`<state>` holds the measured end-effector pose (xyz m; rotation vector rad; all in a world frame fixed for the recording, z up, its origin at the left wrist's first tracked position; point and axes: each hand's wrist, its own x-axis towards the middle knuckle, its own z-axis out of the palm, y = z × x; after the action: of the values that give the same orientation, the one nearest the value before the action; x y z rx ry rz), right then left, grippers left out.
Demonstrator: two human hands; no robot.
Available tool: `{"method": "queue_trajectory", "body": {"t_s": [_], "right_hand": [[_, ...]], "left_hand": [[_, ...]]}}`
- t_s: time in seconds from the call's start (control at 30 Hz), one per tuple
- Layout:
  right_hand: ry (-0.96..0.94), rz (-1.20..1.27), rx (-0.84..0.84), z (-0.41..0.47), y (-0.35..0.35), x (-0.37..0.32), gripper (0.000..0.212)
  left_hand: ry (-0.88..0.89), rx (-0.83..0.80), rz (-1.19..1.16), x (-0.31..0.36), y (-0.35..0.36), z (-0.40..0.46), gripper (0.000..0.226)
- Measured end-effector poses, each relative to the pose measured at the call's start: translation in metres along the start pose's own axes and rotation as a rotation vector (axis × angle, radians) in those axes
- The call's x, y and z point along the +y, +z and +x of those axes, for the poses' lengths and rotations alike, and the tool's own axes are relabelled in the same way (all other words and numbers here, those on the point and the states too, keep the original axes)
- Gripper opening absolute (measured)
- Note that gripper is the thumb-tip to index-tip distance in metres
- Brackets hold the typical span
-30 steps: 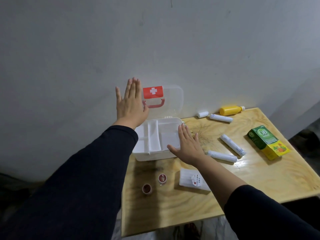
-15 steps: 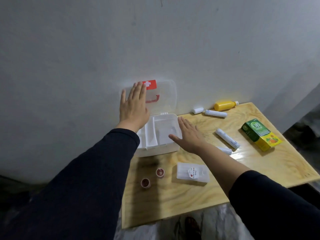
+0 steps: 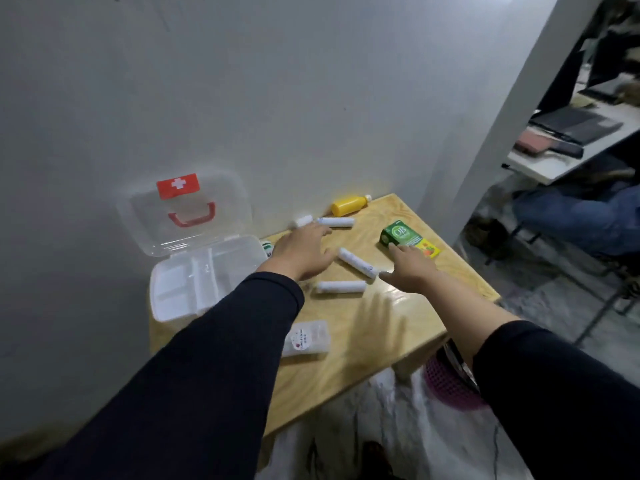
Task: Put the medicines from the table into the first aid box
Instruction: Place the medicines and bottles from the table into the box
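**Hands reach for medicines**

On the desk point(image 3: 363, 327), the first aid box point(image 3: 204, 271) sits open at nine o'clock. Both hands, left hand point(image 3: 304, 252) and right hand point(image 3: 410, 271), hover with fingers spread and empty, near white tubes point(image 3: 356, 263) and the green carton point(image 3: 401, 235), likely choosing what to grab.

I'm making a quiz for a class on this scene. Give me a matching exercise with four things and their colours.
Things:
1. bottle
2. carton
3. box handle
4. table

Colours:
A. light wood
B. red
C. yellow
D. green, with a yellow end

Pairs: 1-C, 2-D, 3-B, 4-A
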<state>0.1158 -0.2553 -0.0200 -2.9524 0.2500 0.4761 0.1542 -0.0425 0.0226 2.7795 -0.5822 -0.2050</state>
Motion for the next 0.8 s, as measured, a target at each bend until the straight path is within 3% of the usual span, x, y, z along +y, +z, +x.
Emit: {"method": "queue_trajectory", "body": {"t_s": [0.13,0.4,0.53,0.8], "right_hand": [[0.005,-0.006,0.035,0.016,0.001,0.049,0.074],[0.078,0.179,0.092,0.061,0.018,0.099,0.089],[0.106,0.326,0.142,0.072,0.035,0.105,0.079],[0.013,0.461,0.179,0.076,0.024,0.108,0.071]], "left_hand": [[-0.030,-0.075,-0.082,0.034,0.027,0.026,0.049],[-0.058,-0.193,-0.097,0.073,0.072,0.069,0.051],[-0.066,-0.230,-0.060,0.082,0.087,0.082,0.050],[-0.121,-0.166,-0.081,0.086,0.084,0.078,0.048]]}}
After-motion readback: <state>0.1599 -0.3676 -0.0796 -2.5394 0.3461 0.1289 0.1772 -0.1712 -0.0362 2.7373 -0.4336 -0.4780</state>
